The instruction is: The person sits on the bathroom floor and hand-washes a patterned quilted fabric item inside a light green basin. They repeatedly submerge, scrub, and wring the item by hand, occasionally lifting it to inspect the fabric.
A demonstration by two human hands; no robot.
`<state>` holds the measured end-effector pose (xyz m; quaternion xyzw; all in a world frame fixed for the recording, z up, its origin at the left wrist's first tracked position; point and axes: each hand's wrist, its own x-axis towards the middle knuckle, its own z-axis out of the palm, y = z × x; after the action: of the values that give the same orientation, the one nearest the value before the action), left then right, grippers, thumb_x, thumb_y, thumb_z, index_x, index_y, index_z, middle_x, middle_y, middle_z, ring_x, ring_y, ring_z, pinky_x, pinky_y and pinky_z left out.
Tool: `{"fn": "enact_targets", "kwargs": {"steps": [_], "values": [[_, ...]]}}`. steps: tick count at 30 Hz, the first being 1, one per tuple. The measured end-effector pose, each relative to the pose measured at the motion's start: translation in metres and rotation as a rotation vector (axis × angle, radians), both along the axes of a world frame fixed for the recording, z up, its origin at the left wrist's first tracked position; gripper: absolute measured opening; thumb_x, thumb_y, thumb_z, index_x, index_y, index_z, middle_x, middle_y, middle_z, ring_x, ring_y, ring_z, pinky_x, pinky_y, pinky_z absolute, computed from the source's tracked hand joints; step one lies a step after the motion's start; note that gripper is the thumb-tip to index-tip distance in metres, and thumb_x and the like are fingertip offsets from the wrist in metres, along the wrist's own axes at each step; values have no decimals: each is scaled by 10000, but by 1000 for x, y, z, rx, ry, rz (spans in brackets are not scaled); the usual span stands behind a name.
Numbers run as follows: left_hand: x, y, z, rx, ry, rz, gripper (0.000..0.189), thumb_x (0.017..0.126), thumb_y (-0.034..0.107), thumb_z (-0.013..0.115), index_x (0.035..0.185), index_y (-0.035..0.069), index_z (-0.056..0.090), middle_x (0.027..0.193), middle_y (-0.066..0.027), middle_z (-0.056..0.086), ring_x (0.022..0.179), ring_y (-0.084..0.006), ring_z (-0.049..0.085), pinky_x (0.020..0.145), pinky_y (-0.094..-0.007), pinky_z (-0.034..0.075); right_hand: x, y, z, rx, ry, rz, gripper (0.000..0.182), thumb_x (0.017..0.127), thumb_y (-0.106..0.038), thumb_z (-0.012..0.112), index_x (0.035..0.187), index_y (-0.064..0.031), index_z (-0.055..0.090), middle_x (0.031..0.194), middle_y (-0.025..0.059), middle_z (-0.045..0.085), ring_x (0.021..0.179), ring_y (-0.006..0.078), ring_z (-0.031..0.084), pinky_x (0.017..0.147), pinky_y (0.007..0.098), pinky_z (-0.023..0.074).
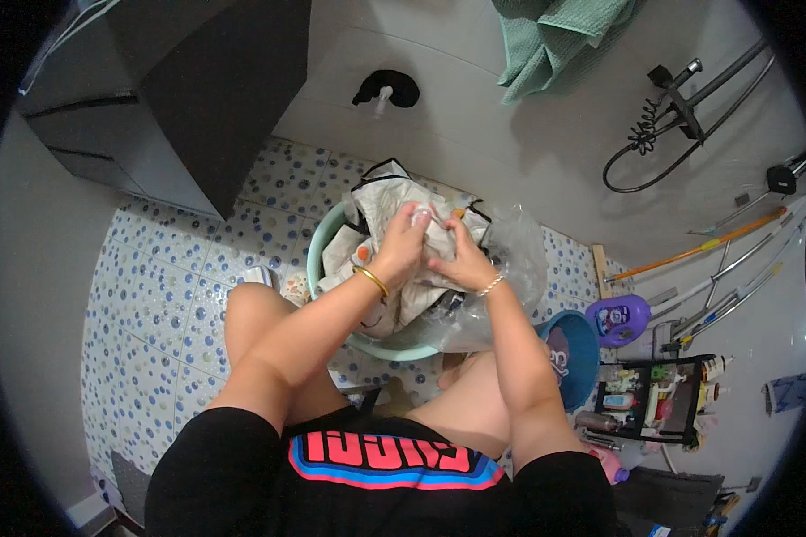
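Observation:
A pale green basin (pixel 317 245) stands on the floor between my knees. Heaped in it and over its rim is off-white fabric (pixel 389 191) with black edging and orange patches. My left hand (pixel 404 247) grips a bunched fold of the fabric above the basin. Just to its right, my right hand (pixel 467 258) has thumb and fingers around another part of the same cloth. Transparent plastic sheeting (pixel 510 268) spills over the basin's right side. Folds hide the basin's bottom.
A blue bucket (pixel 581 362) with dark cloth inside and a purple detergent jug (pixel 619 321) stand at right. Beyond are a black rack (pixel 651 403) of bottles and leaning poles (pixel 705 245). A dark cabinet (pixel 221 87) hangs at upper left; a green towel (pixel 557 40) hangs above.

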<state>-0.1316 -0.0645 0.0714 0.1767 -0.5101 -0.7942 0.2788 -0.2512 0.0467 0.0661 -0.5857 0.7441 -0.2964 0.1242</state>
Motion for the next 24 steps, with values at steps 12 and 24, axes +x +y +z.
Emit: {"fn": "enact_targets", "kwargs": {"steps": [12,24], "values": [[-21,-21,11,241,-31,38,276,902,278,385,965,44,517,849,-2,571,744,-76,523,681,-225,429,-15,-23,41,-395,-248,-494,221,762,-121,582,869,-27,414,834,104,550,736,192,553,684,322,435],[-25,-11,-25,419,-221,-90,362,889,353,397,768,44,543,692,-41,544,601,-99,480,507,-257,393,44,-34,11,-331,117,-239,279,850,-236,437,691,-17,508,654,201,529,583,360,529,511,409,416]]}}
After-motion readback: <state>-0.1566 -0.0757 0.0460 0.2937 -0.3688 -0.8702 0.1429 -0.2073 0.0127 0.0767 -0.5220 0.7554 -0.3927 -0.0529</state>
